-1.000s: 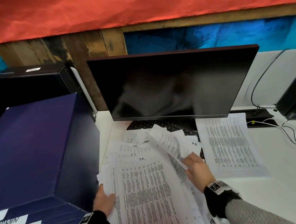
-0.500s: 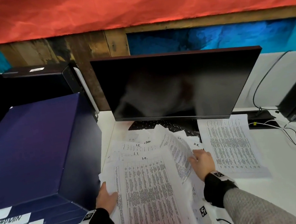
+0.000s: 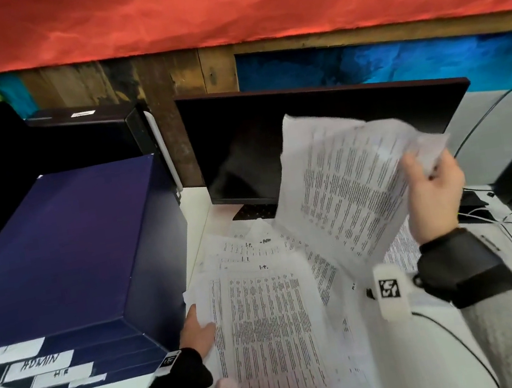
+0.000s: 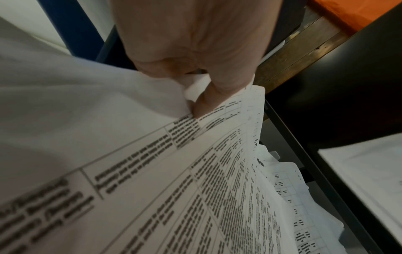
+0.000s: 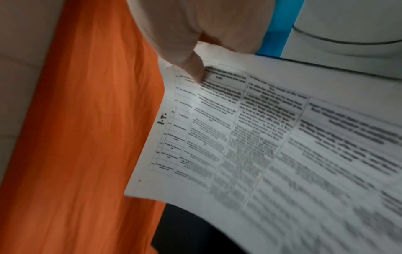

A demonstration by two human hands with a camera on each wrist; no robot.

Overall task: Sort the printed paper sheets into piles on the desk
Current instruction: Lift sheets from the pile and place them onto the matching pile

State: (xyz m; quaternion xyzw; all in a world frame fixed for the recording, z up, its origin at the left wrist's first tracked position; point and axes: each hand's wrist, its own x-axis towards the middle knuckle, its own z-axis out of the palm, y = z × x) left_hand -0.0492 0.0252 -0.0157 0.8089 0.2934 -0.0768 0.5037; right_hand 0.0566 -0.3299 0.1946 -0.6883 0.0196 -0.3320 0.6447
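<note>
Sheet (image 3: 345, 180) edge in right grip (image 3: 431, 197)

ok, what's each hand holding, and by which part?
Right hand pinches a lifted printed sheet at its corner. Left hand pinches the left edge of the top sheet on the desk pile.

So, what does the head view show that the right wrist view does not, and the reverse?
Only the head view shows the left hand at the edge of the loose heap of sheets, the blue box and the whole dark monitor. Only the right wrist view shows the handwritten mark at the margin of the lifted sheet and the thumb pressing on it. Both show the right hand holding that sheet up, and the orange cloth.
</note>
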